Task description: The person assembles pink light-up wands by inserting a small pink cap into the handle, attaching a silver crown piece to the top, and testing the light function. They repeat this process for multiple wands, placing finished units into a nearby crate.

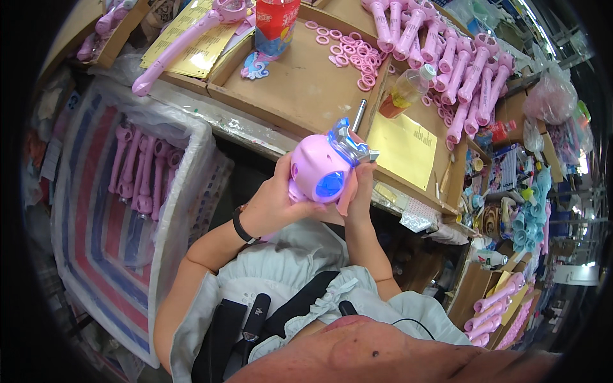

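A pink light-up toy with a rounded head is held up in front of my chest, between both hands. On its top sits a silver and blue crown, and a blue oval window glows on its side. My left hand is closed round the toy's left and lower side, the thumb lying across the front. My right hand grips it from the right, fingers up by the crown. A flat peach-pink piece shows beside the right hand; what it belongs to I cannot tell. The toy's underside is hidden by my hands.
Ahead stands a workbench with a cardboard tray, pink rings, a red cup, a drink bottle and a yellow sheet. Pink wand handles are piled at the right. A striped lined bin holds more on the left.
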### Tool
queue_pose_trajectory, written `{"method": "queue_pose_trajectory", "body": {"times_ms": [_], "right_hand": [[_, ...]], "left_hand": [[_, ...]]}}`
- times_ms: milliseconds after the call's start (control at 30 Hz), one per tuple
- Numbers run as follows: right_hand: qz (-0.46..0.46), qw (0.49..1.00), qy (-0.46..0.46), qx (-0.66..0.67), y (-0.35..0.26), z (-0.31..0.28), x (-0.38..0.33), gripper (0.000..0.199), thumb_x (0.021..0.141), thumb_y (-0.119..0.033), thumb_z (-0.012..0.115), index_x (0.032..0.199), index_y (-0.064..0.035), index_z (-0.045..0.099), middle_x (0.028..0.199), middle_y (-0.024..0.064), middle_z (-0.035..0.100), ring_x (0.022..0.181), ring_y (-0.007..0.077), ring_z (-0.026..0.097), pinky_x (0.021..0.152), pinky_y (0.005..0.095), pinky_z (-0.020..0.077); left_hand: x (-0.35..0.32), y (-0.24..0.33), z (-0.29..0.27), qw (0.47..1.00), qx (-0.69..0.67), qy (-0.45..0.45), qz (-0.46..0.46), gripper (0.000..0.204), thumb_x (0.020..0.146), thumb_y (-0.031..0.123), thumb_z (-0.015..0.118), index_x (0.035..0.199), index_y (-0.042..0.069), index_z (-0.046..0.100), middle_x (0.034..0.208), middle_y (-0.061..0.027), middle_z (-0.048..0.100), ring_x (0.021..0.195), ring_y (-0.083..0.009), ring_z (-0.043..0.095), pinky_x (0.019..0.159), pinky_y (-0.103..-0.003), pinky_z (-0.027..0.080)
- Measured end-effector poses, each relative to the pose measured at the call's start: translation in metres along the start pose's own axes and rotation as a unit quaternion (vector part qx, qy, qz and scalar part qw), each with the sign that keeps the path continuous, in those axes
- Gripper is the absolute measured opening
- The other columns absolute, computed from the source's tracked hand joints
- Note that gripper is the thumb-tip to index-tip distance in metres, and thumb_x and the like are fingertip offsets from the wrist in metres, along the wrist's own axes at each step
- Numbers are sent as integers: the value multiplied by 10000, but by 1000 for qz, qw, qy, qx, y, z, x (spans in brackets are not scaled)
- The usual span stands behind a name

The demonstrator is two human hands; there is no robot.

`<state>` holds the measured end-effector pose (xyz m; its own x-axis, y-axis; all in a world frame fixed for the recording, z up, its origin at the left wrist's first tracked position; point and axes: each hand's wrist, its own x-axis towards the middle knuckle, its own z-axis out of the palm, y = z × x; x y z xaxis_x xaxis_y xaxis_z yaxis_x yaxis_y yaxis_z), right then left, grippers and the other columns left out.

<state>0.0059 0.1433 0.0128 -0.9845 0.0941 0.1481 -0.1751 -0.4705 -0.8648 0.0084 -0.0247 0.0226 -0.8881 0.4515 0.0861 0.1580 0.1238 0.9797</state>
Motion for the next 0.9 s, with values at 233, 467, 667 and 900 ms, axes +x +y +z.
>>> {"method": "queue_pose_trajectory", "body": {"times_ms": [233,467,667,900], "right_hand": [[-214,909,-16,-359,-17,-4,26,506,970,-410,374,1115,53,519,1017,120,610,938,162,576,843,295,445],[-195,971,32,-134,-41,27,31,599,930,-552,361,1164,-8,448,1062,103,541,957,173,559,832,316,452],[-228,887,-60,-398,-33,59,19,448,871,-141,568,1269,-10,411,1349,159,324,1245,254,342,1007,359,302],[61,982,-163,-67,-41,40,22,793,805,-16,597,1424,-35,100,1396,106,289,1204,185,365,990,331,325]], "left_hand": [[-8,-6,-17,964,-264,9,-37,933,686,243,804,1371,3,218,1276,-129,435,1193,-185,420,985,-320,353],[-18,2,-25,988,51,122,83,964,675,298,804,1384,26,211,1196,-181,538,1075,-272,572,891,-348,454],[-18,6,-13,966,173,178,73,964,670,319,789,1384,31,208,1103,-230,580,911,-378,627,750,-395,527],[-23,9,-16,969,141,163,123,951,673,262,802,1383,36,211,1147,-218,569,973,-347,622,784,-372,520]]}}
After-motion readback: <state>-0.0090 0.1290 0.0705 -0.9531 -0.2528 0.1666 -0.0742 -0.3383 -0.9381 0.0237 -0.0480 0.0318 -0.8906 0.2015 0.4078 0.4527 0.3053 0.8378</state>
